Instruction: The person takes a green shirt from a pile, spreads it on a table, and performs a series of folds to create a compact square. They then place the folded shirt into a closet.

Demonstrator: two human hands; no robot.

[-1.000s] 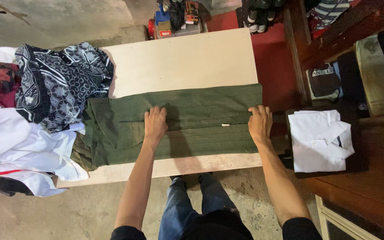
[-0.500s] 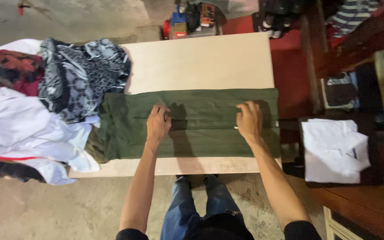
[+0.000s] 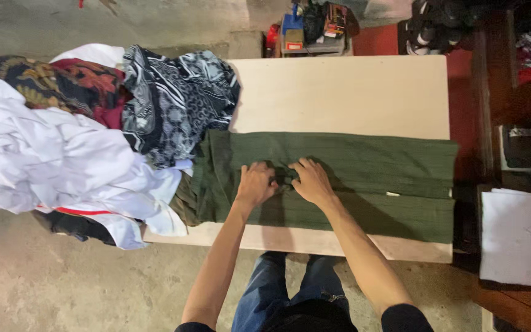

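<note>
While the head camera looked straight down, both hands were resting on the green garment (image 3: 351, 178), which lay flat across the near half of the pale table (image 3: 339, 92). It was folded into a long band and reached from the clothes pile on the left to the right edge of the table. The left hand (image 3: 256, 183) lay palm down on the cloth with its fingers curled and pressed together, and its fingertips were at a small dark fold in the middle of the garment. The right hand (image 3: 311, 180) was just beside it, also palm down, with fingers bent toward the same fold. The two hands were almost touching there. Whether they pinched the fold or only pressed on it, I could not tell. A small white tag (image 3: 392, 194) showed on the cloth to the right of the hands, well apart from them.

On the left end of the table was a heap of clothes: a white cloth (image 3: 50, 166), a black and white patterned cloth (image 3: 176, 101) and a dark red patterned cloth (image 3: 62, 80). The patterned black and white cloth touched the left end of the garment. At the far right lay a folded white shirt (image 3: 517, 237) on a dark wooden surface. Below the table the jeans (image 3: 278, 289) of the person stood on the concrete floor (image 3: 62, 283)
</note>
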